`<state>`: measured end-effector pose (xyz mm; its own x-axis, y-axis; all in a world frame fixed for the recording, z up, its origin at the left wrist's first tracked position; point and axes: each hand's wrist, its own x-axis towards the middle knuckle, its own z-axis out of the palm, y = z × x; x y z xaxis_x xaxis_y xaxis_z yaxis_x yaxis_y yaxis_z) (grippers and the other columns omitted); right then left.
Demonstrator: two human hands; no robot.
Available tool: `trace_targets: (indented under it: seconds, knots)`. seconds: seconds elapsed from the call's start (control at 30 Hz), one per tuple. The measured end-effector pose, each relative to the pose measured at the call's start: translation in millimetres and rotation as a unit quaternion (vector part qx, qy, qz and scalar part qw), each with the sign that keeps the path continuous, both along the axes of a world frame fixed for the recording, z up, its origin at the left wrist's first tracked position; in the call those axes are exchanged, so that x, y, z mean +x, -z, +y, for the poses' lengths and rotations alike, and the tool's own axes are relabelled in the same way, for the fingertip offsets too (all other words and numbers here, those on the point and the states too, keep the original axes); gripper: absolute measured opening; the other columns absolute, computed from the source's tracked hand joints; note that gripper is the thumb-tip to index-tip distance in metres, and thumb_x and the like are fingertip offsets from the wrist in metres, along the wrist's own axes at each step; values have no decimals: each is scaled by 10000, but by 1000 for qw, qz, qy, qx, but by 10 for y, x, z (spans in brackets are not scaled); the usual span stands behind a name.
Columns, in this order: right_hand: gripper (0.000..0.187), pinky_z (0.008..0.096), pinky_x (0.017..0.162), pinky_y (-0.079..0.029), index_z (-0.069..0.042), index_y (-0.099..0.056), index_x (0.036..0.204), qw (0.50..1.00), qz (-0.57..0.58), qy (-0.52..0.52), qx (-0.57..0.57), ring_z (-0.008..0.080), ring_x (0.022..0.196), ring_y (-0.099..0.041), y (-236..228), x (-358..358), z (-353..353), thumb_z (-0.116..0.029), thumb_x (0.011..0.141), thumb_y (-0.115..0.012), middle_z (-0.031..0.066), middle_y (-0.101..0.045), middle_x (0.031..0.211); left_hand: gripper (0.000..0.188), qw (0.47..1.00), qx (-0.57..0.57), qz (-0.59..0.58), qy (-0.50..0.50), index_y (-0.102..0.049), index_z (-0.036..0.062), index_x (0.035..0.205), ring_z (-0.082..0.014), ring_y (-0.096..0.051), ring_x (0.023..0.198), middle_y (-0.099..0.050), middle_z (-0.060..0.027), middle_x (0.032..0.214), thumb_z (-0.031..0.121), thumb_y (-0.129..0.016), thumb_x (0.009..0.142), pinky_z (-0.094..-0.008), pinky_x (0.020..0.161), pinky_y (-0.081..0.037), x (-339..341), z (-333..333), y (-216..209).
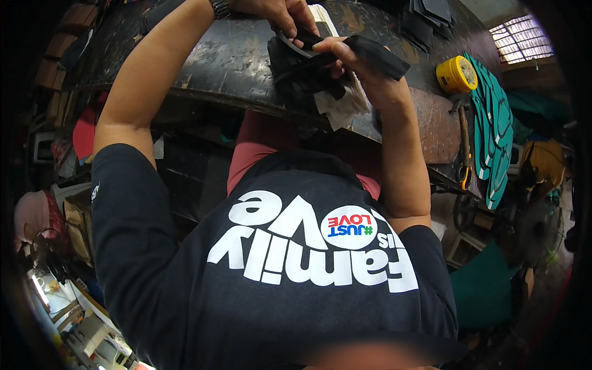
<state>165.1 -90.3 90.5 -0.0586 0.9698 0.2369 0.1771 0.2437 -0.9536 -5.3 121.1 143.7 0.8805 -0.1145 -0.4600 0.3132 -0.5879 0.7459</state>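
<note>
Near the table's edge, my left hand (280,13) pinches the upper part of a bundle of black flexible material (290,65), fingers closed. My right hand (373,74) grips the same material from the right, thumb and fingers pressed together. One black flap (379,57) lies across the back of that hand toward the wrist. Whether the bundle is cloth or thin leather, I cannot tell. Below it, a crumpled off-white cloth or paper (342,108) hangs over the edge. Behind my fingers lies a pale-edged flat object (324,20), partly hidden.
The dark worn table (216,68) spans the front. Black flat sheets (428,21) are stacked at the far right. A yellow tub (455,75) stands beside layered teal pieces (492,129). By the right edge lie a hammer-like tool (462,126) and a yellow-orange handle (465,176).
</note>
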Motion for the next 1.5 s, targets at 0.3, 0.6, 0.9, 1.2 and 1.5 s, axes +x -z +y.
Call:
trace_targets:
  seconds: [0.3,0.6,0.9,1.2,1.5]
  knots:
    - [291,265,716,-512,-20,-770,1060,996,69,18,-52,116,793,-644,64,9,21,-292,1002,-686,34,-712,963,446,954,-176,-29,-239,-559,29,1458,-22,-578,771,-676,41,961,119,-545,1021,-184,685,-494,-483,-187,259]
    - [325,251,727,-529,-69,-779,1064,998,55,23,-10,98,776,-666,35,-53,41,-371,1010,-672,31,-722,847,418,940,119,-264,-182,-660,50,1361,-138,-688,1022,-757,-86,1106,290,-664,1019,-265,901,-543,-509,-373,508]
    - [336,325,732,-591,6,-610,1275,963,220,-115,-109,206,822,-727,-80,-193,480,-184,1002,-653,126,-728,982,220,922,114,-196,-314,-728,11,1118,-47,-434,646,-525,35,728,110,-567,1007,-260,577,-396,-505,-547,632]
    - [333,320,738,-595,-4,-680,1219,962,254,30,-99,215,831,-727,279,133,634,-243,988,-691,155,-733,998,234,916,75,-257,-299,-712,7,1066,-21,-457,709,-535,51,781,229,-653,1020,-223,611,-394,-490,-629,612]
    - [898,284,683,-557,-155,-210,1600,984,139,114,-4,165,772,-660,94,-253,429,-121,899,-770,93,-646,930,264,900,119,-297,-296,-650,21,928,-15,-410,633,-492,69,702,266,-670,1024,-226,540,-351,-459,-569,705]
